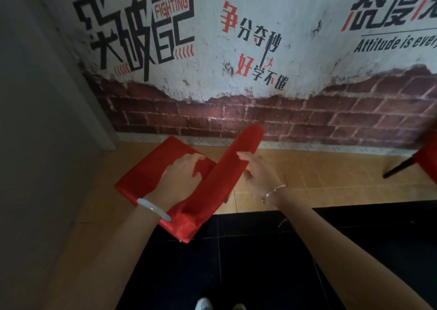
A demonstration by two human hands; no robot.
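The red cloth (151,168) is held up in front of the person, above the floor near the far brick wall (295,113). The left hand (181,178) curls its fingers over the cloth's flat part. To its right, the right hand (259,171) pinches the raised loop between thumb and fingers.

You stand indoors, in what looks like a school or study room. Beyond your grip on the red cloth (146,168) rises a wall mural (236,49) of bold red and black slogans. "FIGHTING" sits above your left hand (182,175) and "Attitude is" up past your right hand (257,172), both over printed brickwork (260,118). Beneath the grip, tan floor tiles (319,179) meet black tiles (236,262).
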